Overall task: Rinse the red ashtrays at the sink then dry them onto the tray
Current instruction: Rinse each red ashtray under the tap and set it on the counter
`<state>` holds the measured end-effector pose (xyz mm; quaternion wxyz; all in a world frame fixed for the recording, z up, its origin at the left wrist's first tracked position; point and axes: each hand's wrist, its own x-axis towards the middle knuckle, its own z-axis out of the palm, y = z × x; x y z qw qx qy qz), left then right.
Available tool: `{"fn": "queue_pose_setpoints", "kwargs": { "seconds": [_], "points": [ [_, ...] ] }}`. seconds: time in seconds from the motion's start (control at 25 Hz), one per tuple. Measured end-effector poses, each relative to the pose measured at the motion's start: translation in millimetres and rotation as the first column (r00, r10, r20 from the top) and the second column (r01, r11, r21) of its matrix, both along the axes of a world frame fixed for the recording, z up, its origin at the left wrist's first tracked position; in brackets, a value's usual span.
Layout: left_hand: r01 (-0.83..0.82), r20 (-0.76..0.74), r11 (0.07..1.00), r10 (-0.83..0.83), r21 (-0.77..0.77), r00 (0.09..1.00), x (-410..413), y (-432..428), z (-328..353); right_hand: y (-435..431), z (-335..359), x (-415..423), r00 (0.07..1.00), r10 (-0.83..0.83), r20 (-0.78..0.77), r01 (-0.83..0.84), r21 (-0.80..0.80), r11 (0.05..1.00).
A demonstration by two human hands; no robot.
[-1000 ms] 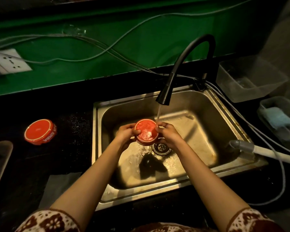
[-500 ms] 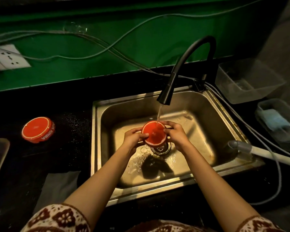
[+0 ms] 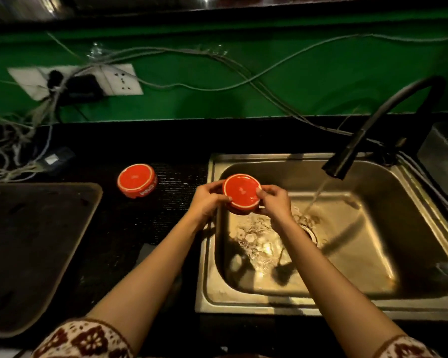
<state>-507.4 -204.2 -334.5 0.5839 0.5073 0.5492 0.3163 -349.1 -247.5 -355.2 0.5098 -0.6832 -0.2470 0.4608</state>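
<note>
A round red ashtray (image 3: 241, 192) with a white rim line is held above the left edge of the steel sink (image 3: 367, 303). My left hand (image 3: 207, 201) grips its left side and my right hand (image 3: 276, 202) pinches its right side. A second red ashtray (image 3: 137, 180) sits on the dark counter to the left. The black tap (image 3: 352, 151) runs water into the basin to the right of my hands. A dark tray (image 3: 62, 267) lies at the far left on the counter.
A wall socket (image 3: 119, 79) with a black plug and tangled cables (image 3: 11, 148) hang on the green wall behind. A clear plastic container (image 3: 442, 161) stands right of the tap. A grey cloth (image 3: 146, 251) lies on the counter beneath my left forearm.
Both hands carried the ashtray out from under the water stream to the sink's left edge. My view swung left, bringing the tray and socket into sight.
</note>
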Motion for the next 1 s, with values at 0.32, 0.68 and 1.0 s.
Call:
{"fn": "queue_pose_setpoints", "kwargs": {
  "seconds": [0.32,0.68,1.0],
  "points": [
    [-0.157,-0.134,0.973,0.181,0.170,0.974,-105.6,30.4,-16.0,79.8,0.3,-110.8,0.938,0.282,0.202,-0.282,-0.026,0.959],
    [-0.163,-0.265,0.920,0.267,0.356,0.927,-126.0,50.5,-42.2,88.4,-4.9,-149.5,0.771,0.519,0.368,-0.543,-0.045,0.839],
    [0.155,-0.790,0.897,0.268,0.413,0.552,-174.6,66.8,-39.9,96.0,-20.9,-170.8,0.755,0.387,0.530,-0.450,-0.011,0.893]
  ]
}}
